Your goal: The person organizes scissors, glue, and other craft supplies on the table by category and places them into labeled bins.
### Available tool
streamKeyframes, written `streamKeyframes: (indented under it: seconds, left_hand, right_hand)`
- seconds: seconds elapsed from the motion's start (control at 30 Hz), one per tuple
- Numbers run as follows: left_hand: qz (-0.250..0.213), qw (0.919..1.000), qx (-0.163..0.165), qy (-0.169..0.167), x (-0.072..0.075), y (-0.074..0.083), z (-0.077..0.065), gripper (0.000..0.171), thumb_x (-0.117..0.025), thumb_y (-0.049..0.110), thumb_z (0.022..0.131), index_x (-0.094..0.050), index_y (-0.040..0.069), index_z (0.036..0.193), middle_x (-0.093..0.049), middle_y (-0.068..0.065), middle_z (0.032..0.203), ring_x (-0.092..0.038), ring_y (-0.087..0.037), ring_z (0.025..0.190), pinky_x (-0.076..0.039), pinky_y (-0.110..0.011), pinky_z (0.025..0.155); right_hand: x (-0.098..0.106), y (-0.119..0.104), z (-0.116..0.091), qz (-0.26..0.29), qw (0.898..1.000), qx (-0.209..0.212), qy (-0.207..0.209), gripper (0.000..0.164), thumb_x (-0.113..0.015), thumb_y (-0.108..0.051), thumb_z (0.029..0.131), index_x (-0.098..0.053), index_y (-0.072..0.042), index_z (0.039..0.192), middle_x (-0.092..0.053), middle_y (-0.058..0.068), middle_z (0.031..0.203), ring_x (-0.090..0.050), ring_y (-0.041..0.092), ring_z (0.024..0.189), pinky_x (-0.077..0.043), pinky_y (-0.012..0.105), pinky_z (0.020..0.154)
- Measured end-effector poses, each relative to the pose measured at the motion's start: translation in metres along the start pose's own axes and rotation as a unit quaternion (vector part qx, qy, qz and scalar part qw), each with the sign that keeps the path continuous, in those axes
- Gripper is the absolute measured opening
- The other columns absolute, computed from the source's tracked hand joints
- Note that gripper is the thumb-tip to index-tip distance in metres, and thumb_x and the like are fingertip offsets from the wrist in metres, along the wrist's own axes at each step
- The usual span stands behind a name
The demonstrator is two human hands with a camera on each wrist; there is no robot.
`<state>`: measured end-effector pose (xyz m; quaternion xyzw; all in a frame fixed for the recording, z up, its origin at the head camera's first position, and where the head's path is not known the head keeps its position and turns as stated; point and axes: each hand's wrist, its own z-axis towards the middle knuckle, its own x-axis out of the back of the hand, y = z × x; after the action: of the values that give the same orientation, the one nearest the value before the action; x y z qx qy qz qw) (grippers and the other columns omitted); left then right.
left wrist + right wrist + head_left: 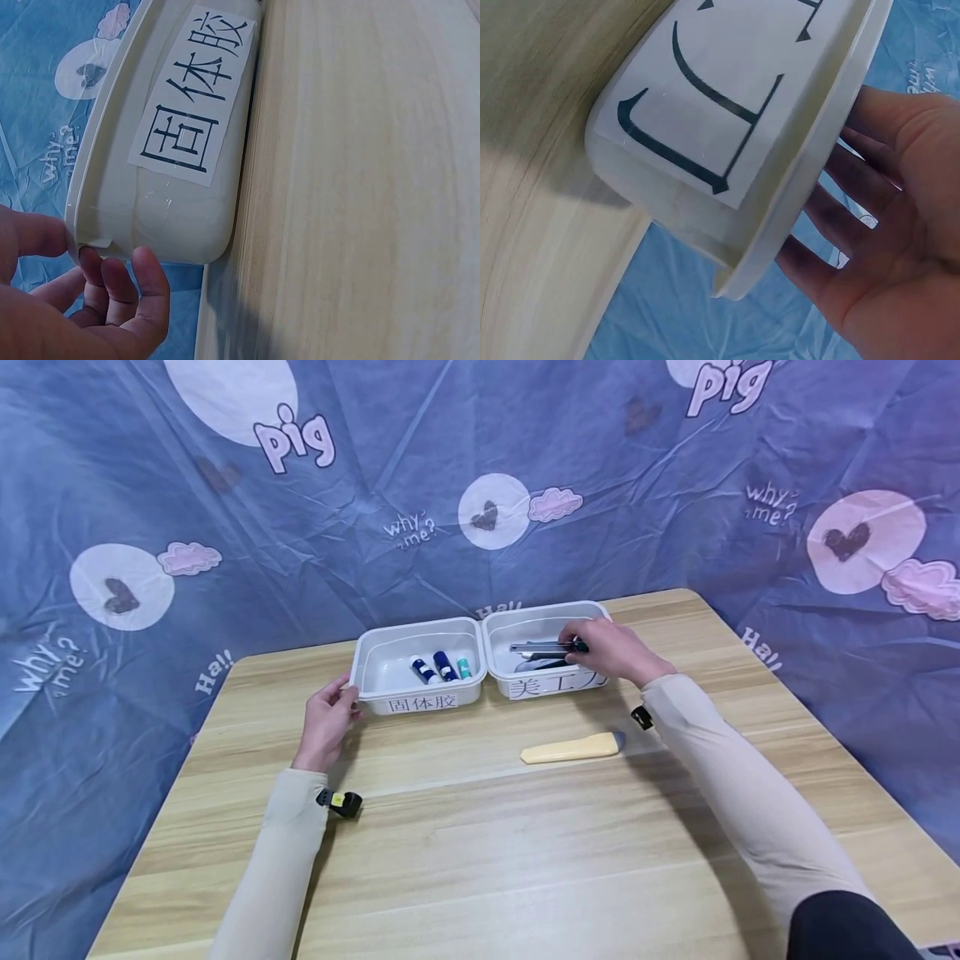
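My left hand (327, 720) pinches the left corner rim of a white plastic bin (367, 685), with the thumb on the rim and fingers curled below it, as the left wrist view shows. In that bin lie two dark blue and white glue sticks (444, 666) and a teal one (464, 668). Over a second white bin (495, 653), my right hand (611, 650) grips the dark end of a utility knife (534, 647). More cutters lie beneath it. In the right wrist view the bin's rim (810, 176) hides the right fingertips.
A yellow cutter (572, 748) with a grey end lies on the wooden table (465, 860) in front of the right bin. Both bins stand side by side near the back edge and carry printed labels (422, 703). A blue patterned cloth (360, 527) hangs behind the table.
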<state>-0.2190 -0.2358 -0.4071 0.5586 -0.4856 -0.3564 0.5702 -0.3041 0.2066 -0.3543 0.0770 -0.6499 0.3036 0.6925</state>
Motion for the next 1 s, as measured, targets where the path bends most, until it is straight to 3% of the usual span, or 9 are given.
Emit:
streamKeyframes:
  seconds: [0.3,0.77,1.0]
  left_hand:
    - [-0.002,1.0000,0.000,0.000,0.000,-0.001,0.002,0.046,-0.052,0.013,0.106,-0.050,0.007,0.151,-0.049,0.001,0.097,-0.054,-0.011,0.089,-0.059,-0.021,0.081]
    - [-0.005,0.9999,-0.009,0.000,-0.001,-0.001,0.001,0.045,-0.052,0.012,0.105,-0.052,0.006,0.150,-0.050,0.003,0.091,-0.055,-0.013,0.089,-0.061,-0.025,0.082]
    - [-0.006,1.0000,-0.007,0.000,0.000,-0.001,0.000,0.045,-0.052,0.012,0.105,-0.051,0.006,0.150,-0.050,0.003,0.091,-0.055,-0.014,0.089,-0.060,-0.025,0.081]
  right_hand:
    - [-0.001,0.003,0.006,0.017,1.000,0.015,-0.014,0.022,-0.078,-0.012,0.089,-0.072,-0.005,0.110,-0.073,0.012,0.109,-0.066,0.032,0.106,-0.053,0.055,0.093]
    - [-0.004,0.008,0.015,0.017,0.998,0.027,-0.047,0.028,-0.078,-0.011,0.089,-0.072,0.001,0.114,-0.073,0.015,0.113,-0.066,0.035,0.111,-0.052,0.052,0.102]
    - [-0.006,0.008,0.017,0.025,0.998,0.026,-0.048,0.025,-0.076,-0.007,0.090,-0.072,0.003,0.113,-0.073,0.017,0.112,-0.067,0.035,0.108,-0.054,0.052,0.100]
